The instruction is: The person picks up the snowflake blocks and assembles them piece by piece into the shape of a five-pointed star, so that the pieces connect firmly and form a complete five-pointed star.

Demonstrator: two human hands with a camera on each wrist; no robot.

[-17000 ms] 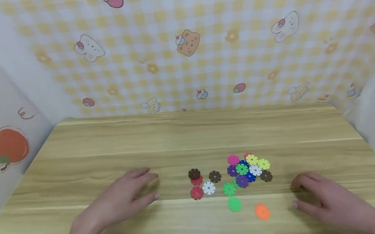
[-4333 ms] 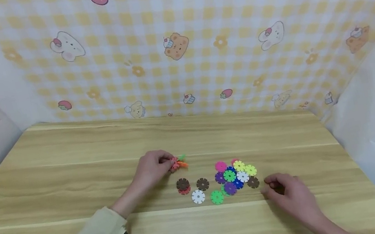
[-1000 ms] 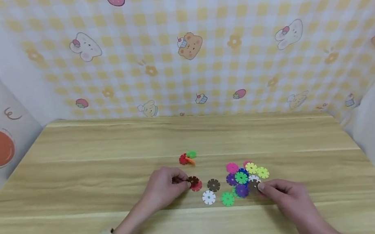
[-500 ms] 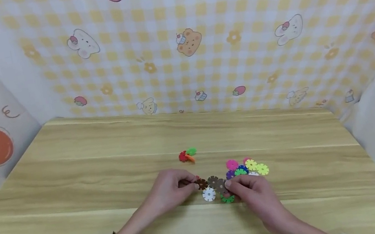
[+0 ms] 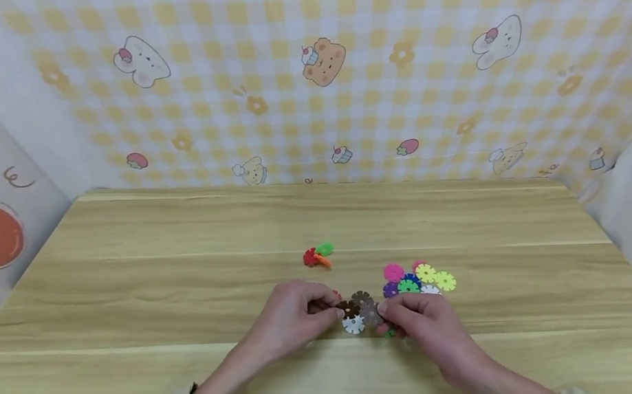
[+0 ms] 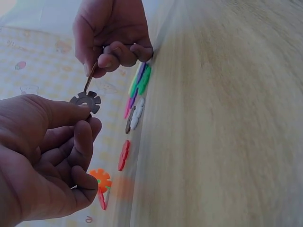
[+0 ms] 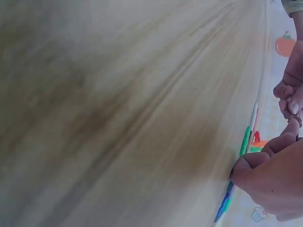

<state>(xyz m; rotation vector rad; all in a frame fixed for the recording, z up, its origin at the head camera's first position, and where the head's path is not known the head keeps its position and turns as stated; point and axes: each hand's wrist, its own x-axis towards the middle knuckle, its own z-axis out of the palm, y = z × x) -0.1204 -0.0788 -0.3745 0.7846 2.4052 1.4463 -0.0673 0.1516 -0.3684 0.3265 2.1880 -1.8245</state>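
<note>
My left hand (image 5: 294,320) pinches a brown notched plastic disc (image 6: 93,100) between thumb and forefinger. Opposite it, my right hand (image 5: 435,330) pinches a second brown notched disc (image 6: 90,78), seen edge-on in the left wrist view. The two discs meet at their rims just above the table; how deeply their slots engage cannot be told. A white disc (image 5: 354,325) and another brown disc (image 5: 361,297) lie on the table below. In the right wrist view, the fingers mostly hide both held discs.
A joined red, green and orange disc piece (image 5: 311,258) lies farther back. Pink (image 5: 393,272), yellow (image 5: 446,280), green (image 5: 409,286) and other discs lie heaped beyond my right hand. A patterned cloth (image 5: 374,96) hangs behind the wooden table (image 5: 174,248).
The red, green and orange piece, in my left hand 4.3 s ago, now lies farther back. Both hands have since picked up brown discs, and my right hand has moved left to meet my left.
</note>
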